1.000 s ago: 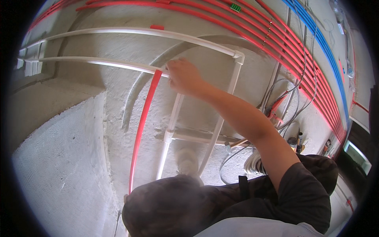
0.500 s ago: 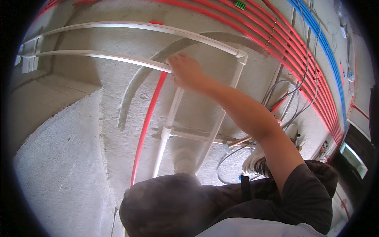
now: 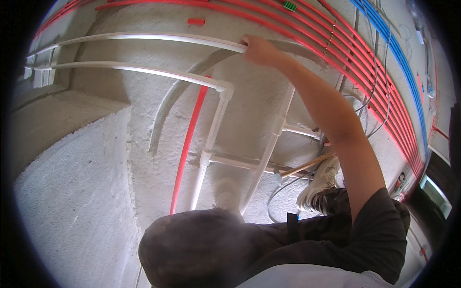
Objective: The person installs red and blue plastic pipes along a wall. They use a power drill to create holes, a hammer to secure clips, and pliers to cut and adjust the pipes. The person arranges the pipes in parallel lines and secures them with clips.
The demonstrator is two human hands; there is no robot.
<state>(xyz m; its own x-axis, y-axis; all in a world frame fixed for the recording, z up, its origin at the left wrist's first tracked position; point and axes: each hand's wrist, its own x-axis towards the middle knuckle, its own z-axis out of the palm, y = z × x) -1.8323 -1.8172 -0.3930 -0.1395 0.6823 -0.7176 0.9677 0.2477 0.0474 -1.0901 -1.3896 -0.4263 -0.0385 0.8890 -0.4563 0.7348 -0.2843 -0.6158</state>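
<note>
My right hand (image 3: 260, 50) reaches far forward, its fingers closed round the right-hand corner of the farther white plastic pipe (image 3: 182, 39). It hides the elbow fitting there. From that corner a white upright pipe (image 3: 287, 100) runs back toward me, through a tee fitting (image 3: 277, 126). The nearer white pipe (image 3: 139, 68) lies roughly alongside and ends in a white elbow (image 3: 224, 88). Another white pipe (image 3: 213, 122) comes down from this elbow to a second tee (image 3: 205, 157). My left hand is out of view.
A loose red pipe (image 3: 189, 144) lies left of the white frame, and a short red piece (image 3: 196, 21) lies beyond it. A wooden-handled hammer (image 3: 307, 164) rests near my shoe (image 3: 319, 185). Red pipes (image 3: 307, 36) and blue pipes (image 3: 391, 45) curve along the right. Grey cable loops nearby.
My right hand has moved from the nearer pipe's elbow, now uncovered, forward and right to the farther pipe's corner. The view has shifted slightly.
</note>
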